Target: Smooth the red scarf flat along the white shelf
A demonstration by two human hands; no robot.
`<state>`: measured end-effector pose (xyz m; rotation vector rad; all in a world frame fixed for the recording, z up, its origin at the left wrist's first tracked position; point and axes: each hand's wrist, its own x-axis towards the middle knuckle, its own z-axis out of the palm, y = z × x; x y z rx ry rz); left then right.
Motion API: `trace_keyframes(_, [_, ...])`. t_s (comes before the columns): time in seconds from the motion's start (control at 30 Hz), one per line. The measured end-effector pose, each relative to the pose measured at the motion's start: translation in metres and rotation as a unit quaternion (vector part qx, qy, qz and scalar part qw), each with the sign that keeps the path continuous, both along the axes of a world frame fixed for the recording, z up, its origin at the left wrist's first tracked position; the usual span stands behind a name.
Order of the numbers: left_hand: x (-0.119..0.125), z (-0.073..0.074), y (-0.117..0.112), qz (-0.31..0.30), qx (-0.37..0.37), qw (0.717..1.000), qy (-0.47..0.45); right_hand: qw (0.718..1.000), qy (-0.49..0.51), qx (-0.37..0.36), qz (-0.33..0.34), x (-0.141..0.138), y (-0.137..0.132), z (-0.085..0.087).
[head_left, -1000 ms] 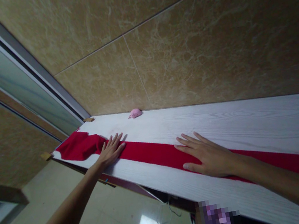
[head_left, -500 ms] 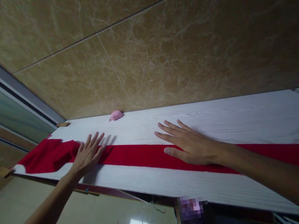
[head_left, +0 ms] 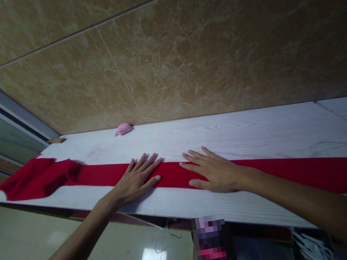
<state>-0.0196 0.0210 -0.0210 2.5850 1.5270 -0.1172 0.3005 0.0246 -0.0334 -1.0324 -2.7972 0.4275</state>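
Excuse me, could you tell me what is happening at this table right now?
A person has both hands flat on a long red cloth laid along a white wood-grain table. The left hand and right hand lie side by side, fingers spread, near the strip's middle. The cloth's far left end lies bunched at the table's end. A small pink object sits by the tiled wall.

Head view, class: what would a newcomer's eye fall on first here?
A long red cloth strip runs along the white table, bunched at its far left end. The left hand and right hand lie flat on it, side by side. A small pink object sits against the tiled wall.
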Motion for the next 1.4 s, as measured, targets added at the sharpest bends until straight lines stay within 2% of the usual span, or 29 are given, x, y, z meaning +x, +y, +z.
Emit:
trace_keyframes(0.07, [0.008,0.004,-0.003,-0.014,0.014,1.0,-0.009,1.0,0.004,0.004,0.001,0.0,-0.002,0.004])
trace_keyframes(0.17, [0.029,0.009,-0.012,-0.077,0.042,0.995,-0.038,0.999,0.026,0.024,0.01,-0.004,-0.01,0.012])
trace_keyframes(0.3, [0.046,0.005,-0.017,-0.138,0.047,0.987,-0.061,0.998,0.034,0.032,0.029,-0.011,-0.019,0.014])
trace_keyframes(0.43, [0.044,-0.008,-0.015,-0.132,0.036,0.989,-0.062,1.0,0.013,0.014,0.014,-0.013,-0.02,0.003])
trace_keyframes(0.53, [0.041,-0.013,-0.014,-0.124,0.034,0.99,-0.06,1.0,0.013,0.001,0.016,-0.01,-0.019,0.002])
trace_keyframes(0.7, [0.042,-0.013,-0.014,-0.125,0.033,0.99,-0.058,1.0,0.009,0.002,0.002,-0.007,-0.014,0.008])
trace_keyframes(0.93, [0.044,-0.007,-0.014,-0.125,0.032,0.99,-0.058,1.0,0.005,0.027,-0.006,-0.005,-0.012,-0.004])
trace_keyframes(1.1, [0.048,0.002,-0.011,-0.121,0.043,0.99,-0.062,0.999,0.028,0.029,-0.002,-0.001,-0.013,0.008])
trace_keyframes(1.2, [0.05,-0.002,-0.009,-0.122,0.048,0.989,-0.065,0.998,0.038,0.043,-0.014,0.002,-0.01,0.009])
trace_keyframes(1.4, [0.053,-0.014,-0.01,-0.113,0.039,0.99,-0.069,1.0,0.005,0.022,-0.019,0.007,-0.006,-0.005])
